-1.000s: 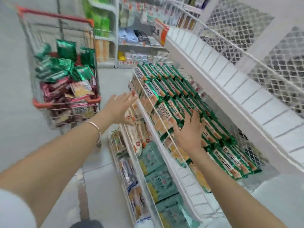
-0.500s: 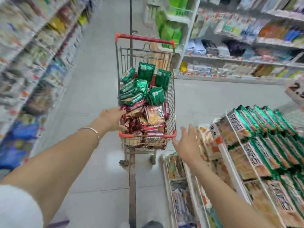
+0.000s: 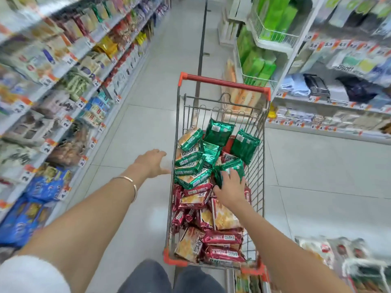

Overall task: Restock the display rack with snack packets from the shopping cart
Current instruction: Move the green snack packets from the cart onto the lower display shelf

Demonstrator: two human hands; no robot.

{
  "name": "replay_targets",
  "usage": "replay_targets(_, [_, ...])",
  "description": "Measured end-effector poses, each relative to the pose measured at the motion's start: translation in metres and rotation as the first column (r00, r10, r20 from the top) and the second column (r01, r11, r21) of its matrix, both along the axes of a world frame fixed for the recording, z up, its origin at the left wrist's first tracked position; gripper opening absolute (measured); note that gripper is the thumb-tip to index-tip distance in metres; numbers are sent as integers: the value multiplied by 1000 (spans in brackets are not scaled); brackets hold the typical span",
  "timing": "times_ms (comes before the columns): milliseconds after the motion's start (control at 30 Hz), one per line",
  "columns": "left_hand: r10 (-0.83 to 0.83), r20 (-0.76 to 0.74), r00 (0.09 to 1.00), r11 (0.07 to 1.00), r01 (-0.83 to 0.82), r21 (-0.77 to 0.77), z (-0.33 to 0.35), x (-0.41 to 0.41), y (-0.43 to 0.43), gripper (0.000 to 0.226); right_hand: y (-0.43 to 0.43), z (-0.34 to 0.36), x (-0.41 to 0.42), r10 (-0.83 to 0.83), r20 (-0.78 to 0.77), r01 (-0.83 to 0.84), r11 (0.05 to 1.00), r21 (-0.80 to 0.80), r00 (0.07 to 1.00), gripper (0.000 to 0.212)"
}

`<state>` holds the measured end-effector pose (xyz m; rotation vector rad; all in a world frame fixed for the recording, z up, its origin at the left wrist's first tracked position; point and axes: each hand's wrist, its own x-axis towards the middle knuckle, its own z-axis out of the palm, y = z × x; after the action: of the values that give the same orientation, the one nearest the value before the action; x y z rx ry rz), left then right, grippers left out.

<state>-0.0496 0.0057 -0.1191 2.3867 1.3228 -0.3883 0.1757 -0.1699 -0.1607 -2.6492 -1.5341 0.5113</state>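
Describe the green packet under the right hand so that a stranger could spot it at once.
Find the wire shopping cart with the red handle in the aisle; green packets fill its far half, red packets its near half. At the green pile's near right edge, one green packet lies under the right hand, the only packet a hand touches.

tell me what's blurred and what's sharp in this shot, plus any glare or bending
Head view: motion blur smears the left shelves and the display rack at bottom right. The shopping cart and its green packets at centre are fairly sharp, with the foil glinting. The wide-angle lens bends the aisle edges. There is soft glare on the floor. Lighting is even, with no hard shadows.
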Motion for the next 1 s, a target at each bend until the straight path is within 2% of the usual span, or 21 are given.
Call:
replay_targets(100, [49,28,998,998,-48,-37,-7,5,39,73,51,1,7,-26,-43,26,1000,12,999,65])
replay_targets(200, [128,89,988,990,-121,-73,-18,7,77,51,113,-1,7,-179,-228,211,970,122,957,64])
replay_targets(267, [154,122,980,983,-140,-117,-22,9,100,45,160,4,5,-321,-402,415,893,174,858,64])
replay_targets(333, [180,144,973,973,-155,-169,-20,9,121,43,206,10,3,-439,-556,599,789,136,705,74])
replay_targets(400, [194,173,966,965,-157,-210,-20,11,145,42,244,5,4,-543,-617,710,703,35,569,89])
replay_targets(433, [202,188,961,960,-157,-231,-20,12,157,42,258,-2,5,-577,-602,718,696,-10,552,94])
replay_targets(467, [211,210,955,956,-157,-246,-21,14,169,41,266,-7,4,-592,-582,705,708,-45,557,93])
replay_targets(500, [223,236,946,953,-160,-258,-22,17,179,40,269,-11,4,-587,-572,688,724,-54,573,83])
replay_targets(567, [254,303,919,941,-161,-298,-24,26,197,37,262,-18,12,-540,-587,679,733,24,604,47])
replay_targets(633, [301,371,878,919,-163,-359,-24,42,209,32,244,-22,28,-527,-589,711,693,120,613,25])
replay_targets(700, [412,434,801,865,-195,-462,-21,63,216,24,226,-21,43,-507,-572,696,698,167,645,29])
replay_targets(733, [466,446,764,829,-201,-522,-19,74,218,21,222,-19,45,-487,-584,670,729,138,650,44])
replay_targets(800, [525,447,725,778,-196,-597,-15,92,217,17,226,-22,40,-504,-652,658,753,-12,566,82])
replay_targets(833, [534,447,718,769,-193,-609,-14,97,215,15,232,-26,33,-523,-656,653,755,-60,544,89])
replay_targets(900, [536,451,714,763,-181,-620,-16,101,211,15,239,-36,23,-528,-609,637,769,-47,592,78])
replay_targets(1000, [572,425,702,734,-208,-646,-20,94,209,14,230,-33,19,-510,-545,638,768,61,665,57])
